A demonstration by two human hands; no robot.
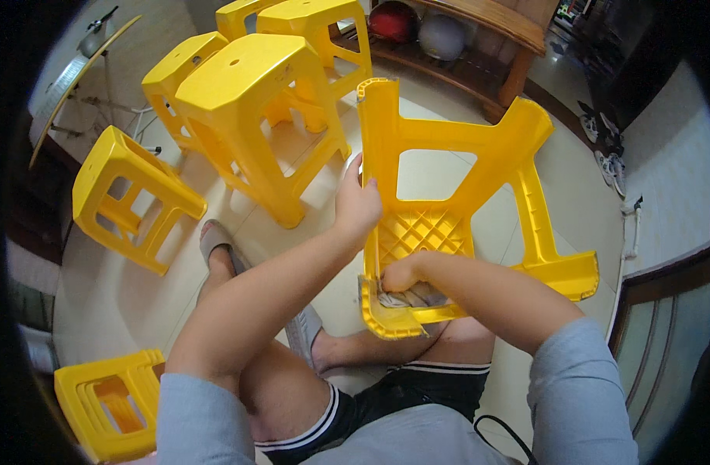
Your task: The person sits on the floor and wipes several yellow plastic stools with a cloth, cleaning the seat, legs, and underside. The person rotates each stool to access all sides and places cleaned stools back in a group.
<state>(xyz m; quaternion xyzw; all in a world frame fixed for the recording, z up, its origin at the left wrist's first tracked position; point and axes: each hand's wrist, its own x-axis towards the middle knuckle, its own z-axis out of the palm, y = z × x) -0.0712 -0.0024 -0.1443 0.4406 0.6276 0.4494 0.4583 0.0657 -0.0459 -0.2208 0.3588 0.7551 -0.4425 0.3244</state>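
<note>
A yellow plastic stool (448, 131) lies tipped before me, its legs towards the upper right and near side, the ribbed underside of its seat showing. My left hand (359, 200) grips the edge of the leg on its left side, thumb on the inner face. My right hand (402, 273) is inside the stool near its lower left corner, fingers closed on a crumpled greyish cloth (416, 296) that lies against the inner surface. Part of the cloth is hidden by my right hand and forearm. The near leg end has a worn, dirty rim.
Several yellow stools stand at the upper left, the nearest a tall one (244, 70). A smaller stool (119, 174) stands at the left, and stacked yellow stools (87, 401) are at the lower left. A wooden bench (506, 29) holds two balls. Shoes (608, 168) lie by the right wall.
</note>
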